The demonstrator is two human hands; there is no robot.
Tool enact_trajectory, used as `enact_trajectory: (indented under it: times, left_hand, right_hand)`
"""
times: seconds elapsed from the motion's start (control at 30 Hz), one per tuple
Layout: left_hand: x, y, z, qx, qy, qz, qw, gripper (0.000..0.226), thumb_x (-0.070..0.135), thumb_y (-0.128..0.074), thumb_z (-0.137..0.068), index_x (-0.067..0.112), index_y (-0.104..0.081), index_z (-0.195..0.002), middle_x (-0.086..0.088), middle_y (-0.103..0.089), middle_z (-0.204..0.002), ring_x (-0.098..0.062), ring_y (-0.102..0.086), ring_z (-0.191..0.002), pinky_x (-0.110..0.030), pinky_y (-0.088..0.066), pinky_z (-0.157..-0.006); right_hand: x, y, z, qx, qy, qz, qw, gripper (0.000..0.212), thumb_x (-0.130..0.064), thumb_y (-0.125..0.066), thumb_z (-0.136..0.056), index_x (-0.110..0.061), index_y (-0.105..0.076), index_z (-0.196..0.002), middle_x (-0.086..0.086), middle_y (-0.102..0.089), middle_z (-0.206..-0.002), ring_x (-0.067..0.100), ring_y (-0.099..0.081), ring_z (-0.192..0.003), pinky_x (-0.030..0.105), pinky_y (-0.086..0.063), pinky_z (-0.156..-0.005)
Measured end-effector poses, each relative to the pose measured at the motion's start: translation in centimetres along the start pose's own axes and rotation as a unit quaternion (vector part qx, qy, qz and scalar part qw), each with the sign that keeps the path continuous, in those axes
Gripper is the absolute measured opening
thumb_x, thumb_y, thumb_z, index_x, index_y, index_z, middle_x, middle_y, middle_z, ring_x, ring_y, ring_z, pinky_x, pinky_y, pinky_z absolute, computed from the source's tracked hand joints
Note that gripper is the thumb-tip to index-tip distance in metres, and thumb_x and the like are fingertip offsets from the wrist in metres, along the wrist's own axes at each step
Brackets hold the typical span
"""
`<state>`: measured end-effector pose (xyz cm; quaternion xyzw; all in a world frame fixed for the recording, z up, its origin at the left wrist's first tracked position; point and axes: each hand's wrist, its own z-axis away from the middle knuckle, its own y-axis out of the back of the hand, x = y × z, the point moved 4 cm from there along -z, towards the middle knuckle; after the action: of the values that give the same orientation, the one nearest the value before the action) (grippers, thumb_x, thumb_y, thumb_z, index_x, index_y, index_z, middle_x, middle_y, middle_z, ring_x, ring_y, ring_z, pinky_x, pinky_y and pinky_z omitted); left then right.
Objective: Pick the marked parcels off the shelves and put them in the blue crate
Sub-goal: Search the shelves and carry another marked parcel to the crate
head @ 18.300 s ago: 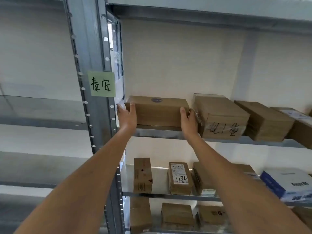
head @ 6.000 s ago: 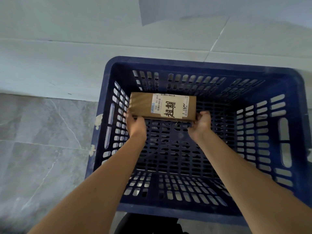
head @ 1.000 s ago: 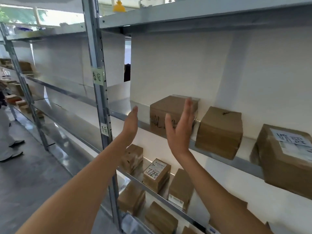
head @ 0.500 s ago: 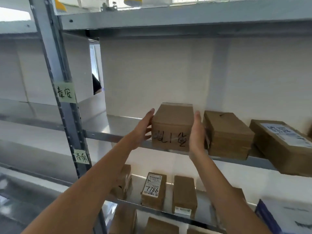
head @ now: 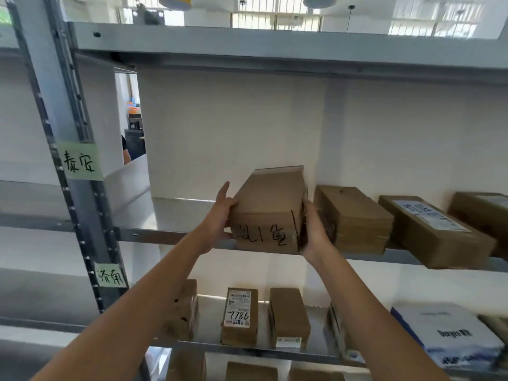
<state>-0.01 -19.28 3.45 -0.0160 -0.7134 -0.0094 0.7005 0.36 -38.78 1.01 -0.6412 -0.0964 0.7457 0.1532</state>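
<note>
Both hands, left hand (head: 220,218) and right hand (head: 314,232), clasped the marked parcel (head: 268,213), tilting it off the shelf (head: 170,215); crating remained undone.

- This is looking like a parcel storeroom or sorting depot: grey metal shelving (head: 176,229) is running left and right of the hands.
- Brown cardboard parcels (head: 354,218) are sitting in a row to the right of the right hand (head: 313,229), more below it.
- Green handwritten place labels (head: 79,161) are sticking to the upright (head: 59,111) left of the left hand (head: 218,215).
</note>
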Motion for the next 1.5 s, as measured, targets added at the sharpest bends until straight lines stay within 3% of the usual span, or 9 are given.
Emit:
enact_trajectory:
  times: [0.1, 0.3, 0.47, 0.67, 0.93, 1.2, 1.33, 1.4, 1.5]
  left_hand:
    - [1.7, 0.3, 0.3, 0.033, -0.044, -0.031, 0.998, 0.045, 0.019, -0.033, -0.101, 0.039, -0.041, -0.141, 0.004, -0.052, -0.124, -0.018, -0.051, -0.109, -0.033, -0.05, -0.076]
    - [2.9, 0.6, 0.1, 0.109, -0.127, -0.23, 0.959, 0.04, 0.008, -0.038, -0.096, 0.014, -0.064, -0.126, -0.001, -0.049, -0.142, -0.017, -0.043, -0.129, -0.022, -0.032, -0.103]
    - [4.0, -0.2, 0.0, 0.115, -0.036, -0.222, 0.968, 0.019, 0.02, -0.041, -0.091, 0.015, -0.059, -0.086, -0.008, -0.057, -0.089, -0.022, -0.051, -0.082, -0.031, -0.035, -0.071]
    - [4.5, -2.8, 0.8, -0.01, 0.008, -0.137, 0.991, 0.051, 0.058, -0.029, -0.098, 0.025, -0.065, -0.081, 0.007, -0.069, -0.063, -0.011, -0.064, -0.067, -0.024, -0.043, -0.063]
    - [3.1, -2.7, -0.9, -0.029, 0.08, -0.021, 0.996, 0.064, 0.065, -0.062, -0.068, 0.029, -0.063, -0.121, -0.004, -0.071, -0.113, -0.029, -0.064, -0.109, -0.051, -0.047, -0.099]
    - [2.6, -2.1, -1.1, -0.001, 0.095, -0.018, 0.995, 0.039, 0.055, -0.051, -0.088, 0.027, -0.06, -0.114, -0.006, -0.069, -0.113, -0.028, -0.063, -0.108, -0.044, -0.053, -0.086]
    - [2.3, -1.6, -0.6, 0.009, 0.091, -0.019, 0.996, 0.045, 0.056, -0.049, -0.088, 0.025, -0.057, -0.119, -0.007, -0.068, -0.112, -0.026, -0.064, -0.101, -0.041, -0.054, -0.081]
    - [2.5, -1.0, -0.4, 0.028, 0.062, -0.028, 0.997, 0.05, 0.054, -0.051, -0.09, 0.026, -0.045, -0.13, -0.006, -0.065, -0.111, -0.023, -0.063, -0.091, -0.035, -0.053, -0.069]
    - [3.8, 0.0, -0.1, 0.072, -0.043, -0.071, 0.994, 0.044, 0.042, -0.055, -0.094, 0.037, -0.034, -0.132, -0.007, -0.065, -0.108, -0.019, -0.063, -0.082, -0.027, -0.048, -0.059]
  right_hand:
    - [-0.3, -0.6, 0.0, -0.014, 0.0, -0.007, 1.0, 0.059, -0.068, -0.051, -0.087, -0.025, -0.065, -0.125, 0.006, -0.072, -0.116, 0.025, -0.067, -0.108, 0.047, -0.052, -0.096]
    - [-0.8, -1.0, -0.1, -0.019, 0.025, 0.017, 0.999, 0.052, -0.061, -0.054, -0.089, -0.023, -0.066, -0.121, 0.004, -0.074, -0.109, 0.022, -0.069, -0.101, 0.035, -0.057, -0.074]
    - [-2.1, -0.8, -0.4, -0.036, 0.053, 0.066, 0.996, 0.047, -0.058, -0.059, -0.087, -0.021, -0.067, -0.115, 0.002, -0.075, -0.104, 0.021, -0.07, -0.098, 0.034, -0.058, -0.075]
    - [-3.9, -2.1, -0.7, -0.07, 0.082, 0.091, 0.99, 0.062, -0.054, -0.069, -0.08, -0.018, -0.058, -0.128, 0.009, -0.072, -0.112, 0.029, -0.07, -0.1, 0.041, -0.059, -0.068]
    - [-4.7, -2.6, -0.6, -0.05, 0.109, 0.168, 0.978, 0.049, -0.043, -0.061, -0.092, -0.027, -0.046, -0.136, -0.003, -0.064, -0.117, 0.014, -0.064, -0.097, 0.03, -0.05, -0.067]
    - [-3.2, -2.1, -1.5, -0.013, 0.057, 0.107, 0.992, 0.029, -0.038, -0.038, -0.1, -0.026, -0.063, -0.107, -0.001, -0.064, -0.106, 0.018, -0.057, -0.096, 0.034, -0.044, -0.078]
    - [-0.9, -1.9, -1.7, -0.031, 0.004, 0.123, 0.992, 0.06, -0.064, -0.048, -0.085, -0.024, -0.059, -0.128, 0.006, -0.057, -0.12, 0.025, -0.055, -0.103, 0.035, -0.049, -0.074]
    - [-0.5, -2.0, -1.5, -0.052, -0.008, 0.125, 0.991, 0.073, -0.074, -0.052, -0.077, -0.024, -0.058, -0.129, 0.008, -0.056, -0.116, 0.024, -0.053, -0.102, 0.032, -0.049, -0.067]
    - [-0.9, -2.0, -1.4, -0.049, -0.003, 0.12, 0.992, 0.048, -0.067, -0.054, -0.085, -0.022, -0.058, -0.099, 0.008, -0.066, -0.098, 0.026, -0.061, -0.092, 0.034, -0.052, -0.073]
